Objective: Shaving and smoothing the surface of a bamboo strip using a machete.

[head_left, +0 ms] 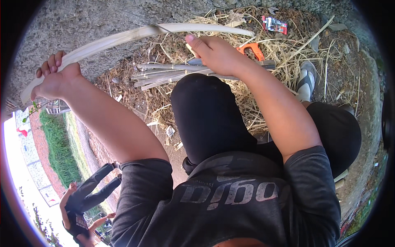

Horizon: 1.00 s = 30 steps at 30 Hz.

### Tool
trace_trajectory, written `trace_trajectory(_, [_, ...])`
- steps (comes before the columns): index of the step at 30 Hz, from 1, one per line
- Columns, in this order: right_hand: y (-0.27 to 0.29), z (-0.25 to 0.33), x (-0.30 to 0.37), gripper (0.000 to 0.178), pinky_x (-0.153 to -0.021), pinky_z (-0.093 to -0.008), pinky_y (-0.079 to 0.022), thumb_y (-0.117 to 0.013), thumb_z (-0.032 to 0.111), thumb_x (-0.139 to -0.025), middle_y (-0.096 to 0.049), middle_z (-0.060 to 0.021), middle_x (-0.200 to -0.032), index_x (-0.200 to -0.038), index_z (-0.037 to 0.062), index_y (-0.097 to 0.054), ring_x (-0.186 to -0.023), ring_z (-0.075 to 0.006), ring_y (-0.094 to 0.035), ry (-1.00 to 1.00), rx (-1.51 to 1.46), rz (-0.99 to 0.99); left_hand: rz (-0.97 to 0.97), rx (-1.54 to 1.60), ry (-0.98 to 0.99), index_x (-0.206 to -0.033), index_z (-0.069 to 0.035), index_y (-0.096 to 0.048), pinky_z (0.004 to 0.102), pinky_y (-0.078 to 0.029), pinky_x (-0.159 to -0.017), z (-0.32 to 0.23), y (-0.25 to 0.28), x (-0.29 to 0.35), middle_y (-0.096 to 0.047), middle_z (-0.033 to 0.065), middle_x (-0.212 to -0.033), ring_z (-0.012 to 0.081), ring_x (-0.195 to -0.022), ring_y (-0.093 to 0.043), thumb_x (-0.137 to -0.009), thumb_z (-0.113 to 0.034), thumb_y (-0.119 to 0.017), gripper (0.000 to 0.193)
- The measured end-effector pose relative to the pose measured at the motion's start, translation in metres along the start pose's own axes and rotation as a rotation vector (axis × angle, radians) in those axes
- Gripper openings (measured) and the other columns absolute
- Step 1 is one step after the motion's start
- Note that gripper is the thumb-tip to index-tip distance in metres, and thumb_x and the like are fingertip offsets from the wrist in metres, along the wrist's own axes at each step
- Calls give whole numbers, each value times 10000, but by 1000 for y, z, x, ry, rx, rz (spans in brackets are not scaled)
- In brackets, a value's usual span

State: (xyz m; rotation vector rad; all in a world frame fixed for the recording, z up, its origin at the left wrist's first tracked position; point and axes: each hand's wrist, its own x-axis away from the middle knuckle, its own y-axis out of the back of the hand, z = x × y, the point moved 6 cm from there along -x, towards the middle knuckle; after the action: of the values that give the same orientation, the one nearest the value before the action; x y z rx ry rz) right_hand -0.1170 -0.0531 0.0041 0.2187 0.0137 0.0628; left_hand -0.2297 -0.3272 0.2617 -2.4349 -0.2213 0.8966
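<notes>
A long pale strip, seemingly split bamboo (117, 38), bows across the upper part of the head view. My left hand (61, 79) is wrapped round it close to its left end. In my right hand (220, 54) is a knife (172, 34) with a thin dark blade; the fist hides most of its handle. The blade tip lies across the strip near its middle, slightly blurred. Below the strip, between my hands, several split slats (158, 76) lie in a loose bundle on the ground, partly hidden by my knee.
Curled shavings (288, 55) cover the ground, with an orange saw-like handle (252, 50) beyond my right forearm and a red packet (275, 25) farther off. A rough concrete surface (98, 20) runs along the top. Another person (84, 201) is at the lower left.
</notes>
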Motion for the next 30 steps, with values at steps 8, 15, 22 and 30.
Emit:
trace_trajectory(8, [38, -65, 1, 693, -561, -321, -443, -418, 682, -944, -531, -50, -632, -730, 35, -542, -551, -161, -518, -346, 84, -54, 34, 14, 1, -750, -176, -433, 243, -244, -469, -2, 5, 7, -293, -46, -601, 109, -508, -244, -846, -858, -189, 731])
trace_trajectory(15, [38, 7, 7, 483, -674, -412, -481, -708, 486, -826, -620, -128, -743, -795, 17, -598, -714, -263, -632, -178, 203, -5, 176, 90, 13, -728, -191, -440, 237, -249, -465, -10, -7, 8, -290, -57, -577, 100, -495, -257, -805, -893, -172, 755])
trace_trajectory(22, [18, -4, 0, 372, -619, -416, -445, -670, 353, -865, -570, -117, -681, -766, 22, -533, -637, -274, -571, -2, 314, -49, 320, 193, 56, -709, -198, -443, 235, -248, -452, -18, -30, 15, -304, -67, -560, 92, -481, -279, -783, -909, -184, 761])
trace_trajectory(30, [67, -125, 11, 382, -709, -440, -509, -619, 309, -821, -676, -209, -864, -978, -39, -639, -772, -338, -663, -461, 212, -123, 318, 188, 79, -688, -198, -443, 237, -248, -445, -13, -27, 12, -302, -69, -555, 86, -459, -267, -772, -919, -263, 748])
